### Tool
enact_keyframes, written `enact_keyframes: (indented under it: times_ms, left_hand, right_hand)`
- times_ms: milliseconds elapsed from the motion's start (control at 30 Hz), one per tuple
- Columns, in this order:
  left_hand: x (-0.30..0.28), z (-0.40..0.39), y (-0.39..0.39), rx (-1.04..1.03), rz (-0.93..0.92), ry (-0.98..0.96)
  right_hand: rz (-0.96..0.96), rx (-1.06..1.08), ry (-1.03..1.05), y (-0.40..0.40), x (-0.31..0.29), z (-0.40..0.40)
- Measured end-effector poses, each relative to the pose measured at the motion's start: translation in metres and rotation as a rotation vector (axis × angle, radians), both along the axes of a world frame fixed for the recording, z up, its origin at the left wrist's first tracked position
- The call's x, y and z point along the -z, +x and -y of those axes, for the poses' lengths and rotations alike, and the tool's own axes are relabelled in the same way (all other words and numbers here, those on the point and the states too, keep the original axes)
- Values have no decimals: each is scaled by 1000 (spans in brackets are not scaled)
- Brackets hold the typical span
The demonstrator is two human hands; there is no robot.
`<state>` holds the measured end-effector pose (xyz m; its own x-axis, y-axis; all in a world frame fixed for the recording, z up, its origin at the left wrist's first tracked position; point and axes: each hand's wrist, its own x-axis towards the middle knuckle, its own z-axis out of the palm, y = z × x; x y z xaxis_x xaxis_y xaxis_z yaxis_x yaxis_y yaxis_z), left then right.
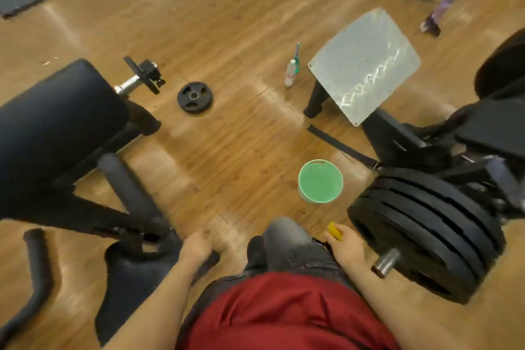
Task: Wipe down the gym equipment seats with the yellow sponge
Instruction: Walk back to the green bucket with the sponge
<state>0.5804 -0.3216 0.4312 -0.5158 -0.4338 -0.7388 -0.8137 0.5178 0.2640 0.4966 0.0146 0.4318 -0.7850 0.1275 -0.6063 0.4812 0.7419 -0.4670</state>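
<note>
Nothing legible anywhere. Rows of raised or printed marks on the tilted metal footplate [365, 65] at two o'clock, too blurred to make out as letters or numbers. Red-and-green label on the small bottle [291, 72] at one o'clock beside the plate, wording unreadable. Small red mark on the far rim of the green bucket [320, 181] near centre, no characters distinguishable.

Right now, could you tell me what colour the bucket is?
The bucket is green; head view.
</note>
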Motion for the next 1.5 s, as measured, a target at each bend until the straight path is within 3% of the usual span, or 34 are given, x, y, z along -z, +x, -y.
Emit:
enact_keyframes:
  times_ms: [200,467,700,867,1067,1267,1500]
  left_hand:
    - [5,22,-136,192,35,81]
    - [12,43,-325,444,-1,16]
    - [-1,26,-499,683,-45,35]
    - [10,-7,-618,1014,14,80]
    - [11,-62,-753,1536,77,-33]
    - [10,-113,-804,1905,78,-44]
    - [21,-180,-750,2189,124,-10]
  right_hand:
    - [-15,225,8,-79,4,25]
    - [95,390,-32,-227,14,49]
    - [124,563,-41,-293,-5,57]
    - [129,894,-49,-306,9,67]
    - [59,1397,-41,-337,18,122]
    - [19,1787,-84,-375,-1,194]
    - [25,1984,-108,-377,-1,226]
